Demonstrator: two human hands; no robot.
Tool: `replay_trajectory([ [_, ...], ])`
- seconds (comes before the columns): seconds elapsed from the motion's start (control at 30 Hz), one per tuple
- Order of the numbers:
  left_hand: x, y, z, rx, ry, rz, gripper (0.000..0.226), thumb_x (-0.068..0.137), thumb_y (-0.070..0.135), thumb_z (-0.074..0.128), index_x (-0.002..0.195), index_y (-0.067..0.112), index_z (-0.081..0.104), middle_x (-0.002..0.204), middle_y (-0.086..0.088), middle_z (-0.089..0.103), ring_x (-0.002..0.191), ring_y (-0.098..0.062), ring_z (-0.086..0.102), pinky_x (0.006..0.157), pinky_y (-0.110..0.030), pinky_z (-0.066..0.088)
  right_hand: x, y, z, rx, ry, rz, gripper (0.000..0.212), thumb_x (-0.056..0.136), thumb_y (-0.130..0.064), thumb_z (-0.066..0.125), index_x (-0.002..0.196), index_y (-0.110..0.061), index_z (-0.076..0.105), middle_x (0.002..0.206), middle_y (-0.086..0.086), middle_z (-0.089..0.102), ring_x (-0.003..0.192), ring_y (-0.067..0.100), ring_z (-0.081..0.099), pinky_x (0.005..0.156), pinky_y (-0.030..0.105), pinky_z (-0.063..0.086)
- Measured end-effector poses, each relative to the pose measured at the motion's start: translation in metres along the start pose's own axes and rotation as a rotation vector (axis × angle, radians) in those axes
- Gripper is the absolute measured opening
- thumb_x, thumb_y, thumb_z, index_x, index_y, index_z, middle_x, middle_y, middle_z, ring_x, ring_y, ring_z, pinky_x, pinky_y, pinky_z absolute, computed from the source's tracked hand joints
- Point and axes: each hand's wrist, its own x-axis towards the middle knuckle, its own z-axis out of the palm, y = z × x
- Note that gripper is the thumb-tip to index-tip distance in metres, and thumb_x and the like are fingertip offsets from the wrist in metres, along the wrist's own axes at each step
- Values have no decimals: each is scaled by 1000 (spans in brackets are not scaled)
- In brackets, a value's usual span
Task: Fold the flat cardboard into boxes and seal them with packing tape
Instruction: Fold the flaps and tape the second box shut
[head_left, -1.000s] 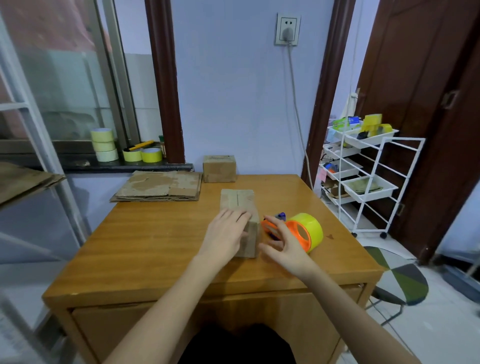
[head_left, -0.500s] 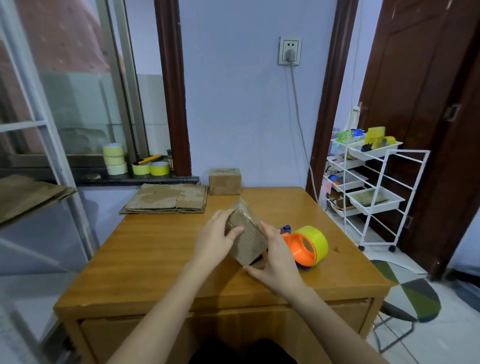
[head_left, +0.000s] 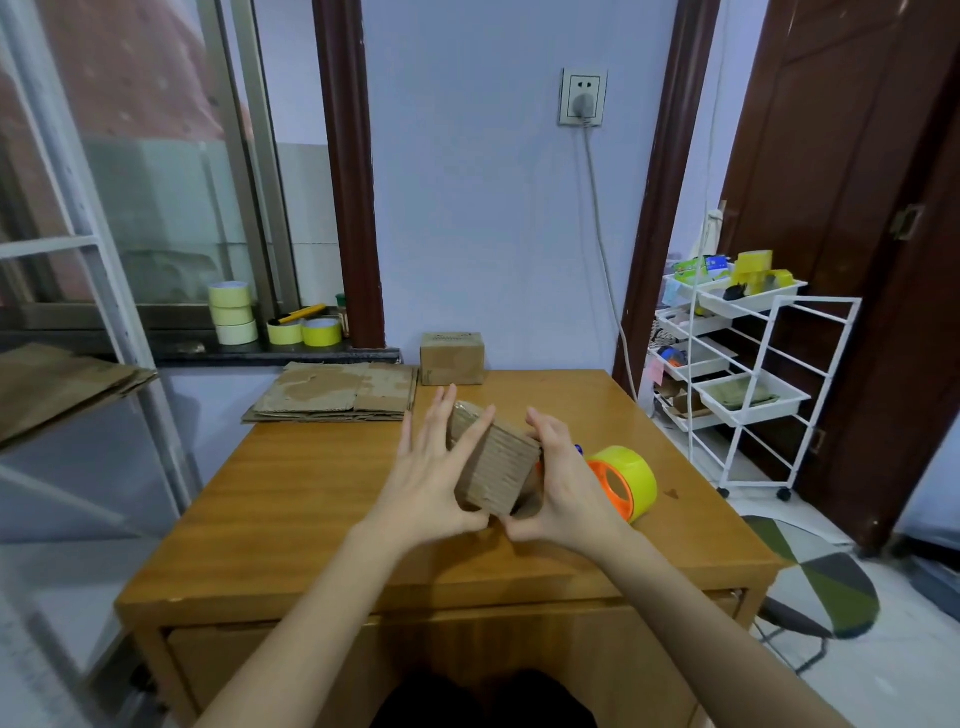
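1. Above the middle of the wooden table (head_left: 291, 499), nearer its right edge than its left, a small cardboard box (head_left: 493, 460) is lifted clear of the top and tilted, one corner pointing down toward the person.
2. The left hand (head_left: 428, 475) lies against the box's left face with fingers straight and spread, fingertips pointing up and away; the palm presses the cardboard and the thumb reaches under the lower corner.
3. The right hand (head_left: 558, 480) cups the box's right side, fingers gently bent round the far upper edge and thumb underneath near the left thumb, so the box is held between the two hands.
4. Both forearms rise from the table's near edge and converge on the box.
5. Just to the right of the right hand, a yellow roll of packing tape (head_left: 626, 480) on an orange dispenser rests on the table, toward the right edge.
6. At the far left corner lies a stack of flat cardboard (head_left: 337, 397), partly overhanging the far edge.
7. Beside that stack, at the middle of the far edge against the wall, stands a finished box (head_left: 452, 358).
8. On the window sill beyond sit several rolls of tape (head_left: 231, 312).
9. Right of the table stands a white wire rack (head_left: 753, 384) with trays.
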Motion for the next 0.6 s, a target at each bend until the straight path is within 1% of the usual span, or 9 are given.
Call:
replay_trajectory([
  [0.07,1,-2,4,115,63,58,122,60,65,69,150,36,-10,156,-14,-16,144,-25,-21,117,-56,0,-1,0,-1,5,-12,-1,115,61,-44,75,147,-25,1,134,20,38,112,30,51,87,45,51],
  [0.13,2,-3,6,221,128,97,128,52,62,76,152,21,8,156,-21,1,146,-31,-3,115,-56,8,-2,-2,-1,15,-15,-2,115,62,-45,74,147,-25,0,134,21,38,115,29,51,88,44,52],
  [0.2,3,-1,6,267,191,170,125,47,55,82,148,13,23,154,-21,18,145,-32,13,114,-55,14,-1,-3,-1,31,-1,3,115,63,-45,75,147,-26,-1,134,19,38,118,29,50,89,44,51],
  [0.27,2,2,8,267,215,269,119,51,49,84,147,16,24,150,-15,32,142,-28,26,115,-53,17,2,-4,-1,55,10,2,114,63,-45,75,147,-26,1,135,17,37,121,29,48,92,45,50],
  [0.33,1,3,8,225,223,297,115,53,44,85,148,21,23,144,-12,43,137,-26,38,115,-51,24,5,-4,-2,64,-12,-10,111,64,-46,75,147,-28,4,136,16,37,122,28,47,94,45,49],
  [0.43,0,3,8,109,211,233,109,55,34,85,146,25,24,141,-9,44,132,-26,42,108,-45,38,8,-5,-4,115,-23,20,102,65,-45,75,145,-35,12,138,8,40,122,24,47,97,44,47],
  [0.5,-2,1,6,-9,225,171,99,63,36,78,146,30,24,143,-3,39,132,-23,40,98,-44,48,8,-4,-5,163,42,64,88,68,-44,71,143,-32,26,134,3,46,121,20,49,97,45,46],
  [0.57,-3,-1,2,-200,227,40,94,67,45,75,145,39,22,144,10,30,128,-12,38,89,-37,50,6,1,-8,239,123,137,75,70,-46,69,137,-30,40,131,-2,50,121,16,50,99,44,44],
  [0.6,-4,-3,0,-313,215,-29,95,67,47,76,145,42,22,142,16,27,124,-7,37,89,-34,47,5,4,-11,266,127,181,73,70,-50,69,135,-31,42,133,-3,50,124,15,48,102,42,42],
])
